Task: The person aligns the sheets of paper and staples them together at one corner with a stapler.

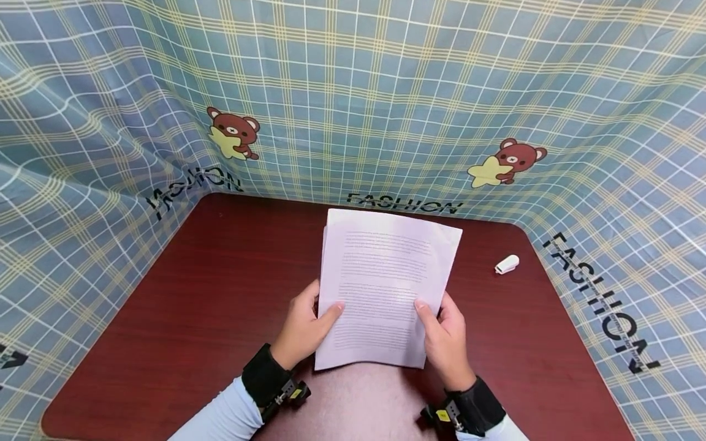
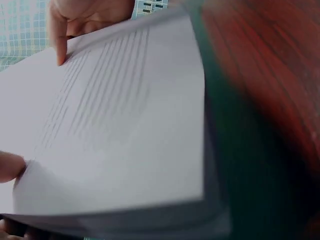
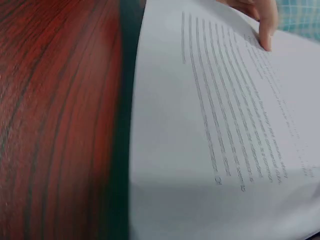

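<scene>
Both hands hold a stack of printed paper sheets between them, above the table. My left hand grips the left edge, its thumb on the top page and its fingers hidden behind. The right hand grips the right edge in the same way, thumb pressed near the text. Lines of print run down the top page, which bows slightly along its near edge. Seen from the left wrist, the stack shows more layers under the top sheet. In the right wrist view the left thumb presses on the page.
A small white object lies on the dark red wooden table, right of the papers. Plaid curtains with bear prints and lettering enclose the table at the back and both sides. Black straps with small devices circle both wrists.
</scene>
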Tool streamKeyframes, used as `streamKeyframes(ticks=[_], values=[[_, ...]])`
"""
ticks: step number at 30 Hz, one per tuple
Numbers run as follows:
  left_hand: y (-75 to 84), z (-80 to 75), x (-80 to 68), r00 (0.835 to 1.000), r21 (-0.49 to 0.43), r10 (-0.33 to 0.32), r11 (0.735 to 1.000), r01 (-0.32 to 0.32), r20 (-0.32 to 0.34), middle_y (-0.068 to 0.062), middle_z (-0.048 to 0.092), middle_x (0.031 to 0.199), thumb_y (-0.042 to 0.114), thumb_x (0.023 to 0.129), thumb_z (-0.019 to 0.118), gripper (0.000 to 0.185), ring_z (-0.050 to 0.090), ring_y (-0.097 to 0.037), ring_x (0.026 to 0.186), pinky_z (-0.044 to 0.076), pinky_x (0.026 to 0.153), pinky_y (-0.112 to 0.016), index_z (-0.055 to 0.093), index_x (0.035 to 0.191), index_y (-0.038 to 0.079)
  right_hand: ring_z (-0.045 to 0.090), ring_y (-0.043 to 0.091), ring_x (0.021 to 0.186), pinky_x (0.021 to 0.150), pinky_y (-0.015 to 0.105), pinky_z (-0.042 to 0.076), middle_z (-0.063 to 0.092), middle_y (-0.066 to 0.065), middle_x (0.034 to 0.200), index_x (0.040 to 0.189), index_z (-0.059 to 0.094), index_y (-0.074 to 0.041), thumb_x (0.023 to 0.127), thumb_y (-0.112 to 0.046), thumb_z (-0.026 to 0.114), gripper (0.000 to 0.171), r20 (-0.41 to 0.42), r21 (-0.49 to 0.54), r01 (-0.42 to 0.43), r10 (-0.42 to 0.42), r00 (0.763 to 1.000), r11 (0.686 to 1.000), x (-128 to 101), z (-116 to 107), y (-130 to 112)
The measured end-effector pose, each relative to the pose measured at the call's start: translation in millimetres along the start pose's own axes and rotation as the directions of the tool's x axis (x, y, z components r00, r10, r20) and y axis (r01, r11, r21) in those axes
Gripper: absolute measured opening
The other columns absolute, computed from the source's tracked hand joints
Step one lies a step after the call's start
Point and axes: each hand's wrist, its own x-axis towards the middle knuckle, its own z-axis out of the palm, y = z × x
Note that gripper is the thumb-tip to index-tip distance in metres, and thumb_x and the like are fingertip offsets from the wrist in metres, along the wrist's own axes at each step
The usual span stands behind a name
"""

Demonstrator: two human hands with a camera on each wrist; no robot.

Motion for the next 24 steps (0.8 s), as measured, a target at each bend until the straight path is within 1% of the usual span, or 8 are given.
streamKeyframes(ticks=[2, 5, 8, 11, 15, 18, 20, 24], values=[[-0.4, -2.6, -0.1, 0.999, 0.034, -0.049, 0.998, 0.048, 0.002, -0.007, 0.077, 0.108, 0.009, 0.095, 0.074, 0.031, 0.075, -0.015, 0.087, 0.061, 0.071, -0.031, 0.065, 0.124, 0.014, 0.074, 0.021, 0.09, 0.074, 0.031, 0.059, 0.073, 0.016, 0.115, 0.132, 0.064, -0.008, 0.104, -0.015, 0.063, 0.029, -0.002, -0.066, -0.049, 0.049, 0.999, 0.997, 0.0, -1.9, 0.1], [-2.2, -7.8, -1.7, 0.991, 0.143, -0.13, 0.982, 0.127, 0.017, 0.001, 0.076, 0.098, 0.014, 0.092, 0.078, 0.025, 0.071, -0.009, 0.08, 0.058, 0.069, -0.025, 0.067, 0.114, 0.017, 0.073, 0.021, 0.085, 0.071, 0.031, 0.058, 0.073, 0.014, 0.11, 0.13, 0.065, -0.01, 0.103, -0.018, 0.064, 0.028, 0.001, -0.178, -0.134, 0.137, 0.991, 0.975, -0.6, -4.0, 1.7], [-5.8, -13.7, -4.0, 0.977, 0.259, -0.207, 0.948, 0.187, 0.053, 0.007, 0.07, 0.081, 0.019, 0.09, 0.081, 0.021, 0.063, -0.007, 0.069, 0.051, 0.064, -0.022, 0.068, 0.107, 0.017, 0.071, 0.02, 0.085, 0.07, 0.031, 0.055, 0.074, 0.011, 0.108, 0.128, 0.067, -0.01, 0.101, -0.02, 0.066, 0.029, 0.012, -0.312, -0.204, 0.218, 0.976, 0.928, -2.0, -5.3, 6.1], [-10.8, -19.0, -5.6, 0.957, 0.37, -0.276, 0.902, 0.224, 0.093, 0.006, 0.057, 0.066, 0.023, 0.088, 0.083, 0.022, 0.048, -0.008, 0.056, 0.04, 0.056, -0.023, 0.065, 0.095, 0.014, 0.069, 0.018, 0.086, 0.07, 0.03, 0.054, 0.076, 0.009, 0.107, 0.125, 0.069, -0.009, 0.098, -0.023, 0.07, 0.031, 0.031, -0.45, -0.221, 0.262, 0.964, 0.865, -1.7, -5.0, 11.7], [-20.0, -22.6, -7.2, 0.934, 0.484, -0.337, 0.841, 0.242, 0.117, 0.005, 0.049, 0.061, 0.027, 0.085, 0.085, 0.03, 0.04, -0.008, 0.051, 0.034, 0.053, -0.024, 0.059, 0.085, 0.012, 0.068, 0.014, 0.082, 0.067, 0.03, 0.052, 0.077, 0.007, 0.102, 0.118, 0.073, -0.008, 0.093, -0.025, 0.075, 0.03, 0.049, -0.581, -0.216, 0.299, 0.953, 0.785, -1.3, -3.9, 19.7], [-24.8, -22.0, -9.1, 0.927, 0.537, -0.355, 0.809, 0.241, 0.119, 0.006, 0.055, 0.062, 0.027, 0.082, 0.087, 0.029, 0.046, -0.008, 0.053, 0.038, 0.054, -0.025, 0.061, 0.085, 0.014, 0.067, 0.012, 0.077, 0.065, 0.029, 0.052, 0.077, 0.005, 0.097, 0.111, 0.074, -0.009, 0.09, -0.025, 0.076, 0.026, 0.06, -0.63, -0.21, 0.316, 0.947, 0.748, -2.7, -3.0, 25.5], [-26.3, -20.9, -10.5, 0.925, 0.561, -0.361, 0.793, 0.237, 0.119, 0.007, 0.058, 0.062, 0.027, 0.081, 0.088, 0.028, 0.05, -0.008, 0.055, 0.041, 0.055, -0.026, 0.063, 0.086, 0.014, 0.066, 0.01, 0.074, 0.064, 0.029, 0.052, 0.077, 0.005, 0.095, 0.109, 0.074, -0.009, 0.09, -0.025, 0.077, 0.025, 0.074, -0.648, -0.195, 0.315, 0.946, 0.737, -3.7, -2.2, 28.6], [-26.3, -19.0, -11.5, 0.926, 0.613, -0.357, 0.762, 0.21, 0.126, 0.008, 0.058, 0.061, 0.028, 0.08, 0.088, 0.028, 0.053, -0.008, 0.057, 0.043, 0.055, -0.027, 0.065, 0.085, 0.013, 0.065, 0.009, 0.073, 0.064, 0.029, 0.052, 0.076, 0.004, 0.092, 0.106, 0.074, -0.009, 0.089, -0.024, 0.078, 0.024, 0.091, -0.662, -0.164, 0.295, 0.951, 0.732, -5.0, -0.8, 30.9]])
